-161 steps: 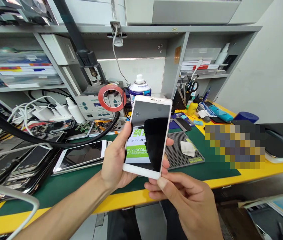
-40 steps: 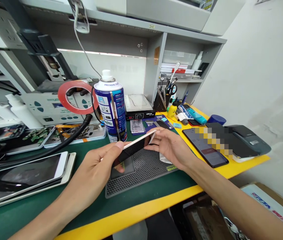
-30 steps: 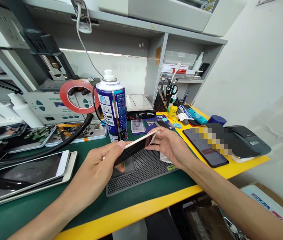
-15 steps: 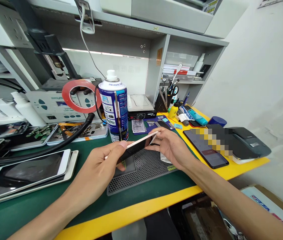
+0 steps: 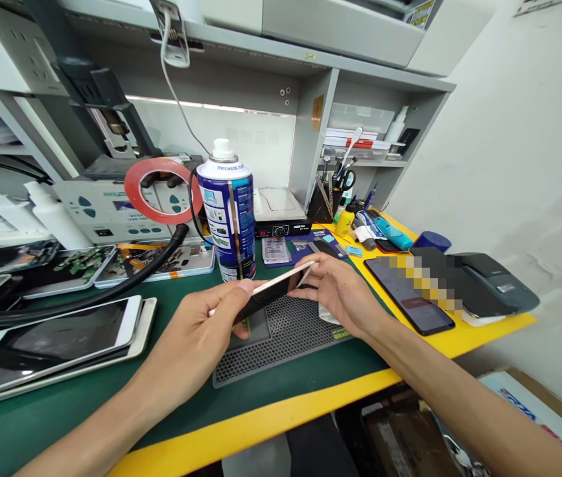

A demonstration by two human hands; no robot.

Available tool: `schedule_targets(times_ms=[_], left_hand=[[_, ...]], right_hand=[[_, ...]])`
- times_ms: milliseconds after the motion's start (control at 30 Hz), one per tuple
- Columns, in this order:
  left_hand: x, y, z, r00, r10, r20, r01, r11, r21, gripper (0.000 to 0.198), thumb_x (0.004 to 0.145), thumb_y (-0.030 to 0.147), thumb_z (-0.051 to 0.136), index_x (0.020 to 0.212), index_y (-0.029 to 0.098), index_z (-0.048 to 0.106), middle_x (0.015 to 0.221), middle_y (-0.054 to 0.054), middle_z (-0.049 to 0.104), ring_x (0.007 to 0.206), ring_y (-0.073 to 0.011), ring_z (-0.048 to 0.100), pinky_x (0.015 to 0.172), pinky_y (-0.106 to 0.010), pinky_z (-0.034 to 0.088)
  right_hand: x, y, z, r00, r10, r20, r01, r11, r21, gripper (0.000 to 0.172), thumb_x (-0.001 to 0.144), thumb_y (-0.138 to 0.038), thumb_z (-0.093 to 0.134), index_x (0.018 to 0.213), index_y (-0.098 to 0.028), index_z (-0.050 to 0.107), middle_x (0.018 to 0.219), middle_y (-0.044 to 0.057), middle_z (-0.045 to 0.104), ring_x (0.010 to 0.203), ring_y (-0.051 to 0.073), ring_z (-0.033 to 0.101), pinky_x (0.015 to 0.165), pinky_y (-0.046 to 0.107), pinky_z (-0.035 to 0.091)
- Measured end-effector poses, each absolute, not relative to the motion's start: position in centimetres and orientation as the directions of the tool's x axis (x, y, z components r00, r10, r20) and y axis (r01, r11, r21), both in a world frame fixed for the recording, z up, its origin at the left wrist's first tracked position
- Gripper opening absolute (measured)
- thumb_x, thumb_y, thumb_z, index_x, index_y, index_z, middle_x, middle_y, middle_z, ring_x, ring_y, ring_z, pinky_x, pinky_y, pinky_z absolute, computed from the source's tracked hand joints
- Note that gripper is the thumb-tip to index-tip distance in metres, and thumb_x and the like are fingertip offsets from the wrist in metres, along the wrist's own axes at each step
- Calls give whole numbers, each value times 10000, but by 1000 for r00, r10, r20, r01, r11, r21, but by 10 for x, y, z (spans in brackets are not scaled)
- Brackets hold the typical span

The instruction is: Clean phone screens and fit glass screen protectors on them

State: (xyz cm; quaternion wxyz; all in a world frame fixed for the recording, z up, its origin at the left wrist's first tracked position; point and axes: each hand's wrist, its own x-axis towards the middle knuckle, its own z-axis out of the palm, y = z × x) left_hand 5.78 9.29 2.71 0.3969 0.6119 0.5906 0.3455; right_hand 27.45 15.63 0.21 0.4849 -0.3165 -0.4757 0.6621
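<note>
A white smartphone [image 5: 273,289] with a dark screen is held almost edge-on, tilted, just above a black honeycomb mat [image 5: 290,338]. My left hand [image 5: 196,334] grips its near end, thumb on top and fingers under. My right hand [image 5: 337,291] pinches its far end with the fingertips. A white cloth [image 5: 327,317] lies on the mat, mostly hidden under my right hand. A blue spray can [image 5: 228,212] with a white cap stands upright just behind the phone.
Stacked phones [image 5: 57,341] lie at the left, opened phones with circuit boards [image 5: 156,255] behind them under a thick black hose [image 5: 87,298]. A red tape ring [image 5: 161,191] fronts a grey station. A dark phone [image 5: 407,301], tool holder [image 5: 330,192] and black device [image 5: 494,281] sit at the right.
Several seconds ago the phone was held upright facing me; now both hands hold it low and nearly flat over the mat. In the last second only the view shifted slightly.
</note>
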Motion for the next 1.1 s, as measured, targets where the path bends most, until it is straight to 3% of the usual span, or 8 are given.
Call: schedule_targets(times_ms=[300, 533, 867, 1100], left_hand=[[58, 92, 28, 58, 997, -43, 458, 12, 889, 550, 916, 691, 419, 811, 241, 717, 715, -25, 665, 834, -230, 627, 450, -239, 336], [58, 92, 28, 71, 997, -29, 460, -7, 888, 581, 929, 674, 409, 670, 215, 656, 745, -26, 664, 812, -213, 624, 478, -236, 369], [58, 91, 27, 81, 997, -16, 457, -23, 889, 577, 943, 650, 410, 651, 213, 648, 772, -26, 669, 836, -212, 629, 456, -232, 351], [58, 91, 28, 102, 995, -9, 461, -40, 886, 540, 960, 628, 396, 744, 222, 680, 818, -20, 692, 892, -226, 648, 541, -241, 417]], right_hand=[[272, 154, 4, -292, 954, 62, -332, -41, -942, 124, 826, -251, 613, 794, -183, 711, 894, 38, 622, 898, 234, 625, 853, 475, 563], [272, 154, 6, -304, 952, 24, -347, -87, -934, 109, 813, -238, 614, 806, -186, 709, 856, 37, 627, 897, 239, 622, 872, 477, 550], [272, 154, 6, -299, 954, 13, -353, -98, -930, 114, 783, -217, 600, 791, -187, 710, 815, 38, 642, 875, 240, 627, 873, 483, 544], [271, 155, 4, -292, 956, 19, -358, -90, -929, 148, 762, -206, 570, 774, -172, 714, 795, 57, 679, 844, 252, 649, 859, 490, 552]])
